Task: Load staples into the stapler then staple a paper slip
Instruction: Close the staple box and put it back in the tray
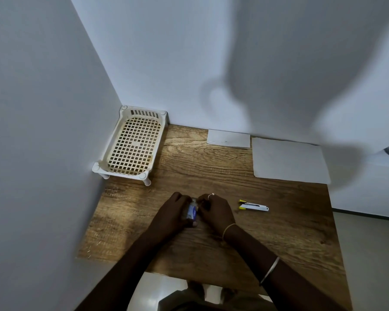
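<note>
My left hand (pixel 174 212) and right hand (pixel 216 211) curl closed together around a small blue-and-white staple box (pixel 192 212) above the wooden table (pixel 279 221) near its front edge, wrists angled inward.

Soft, fairly dim indoor light comes from behind the person, throwing a large blurred shadow across the pale grey wall (pixel 301 63) and the white sheet of paper (pixel 288 160). The brown wood-grain tabletop (pixel 211 167) darkens at its left edge. Wide-angle distortion bends the frame edges; fine detail is soft.
</note>
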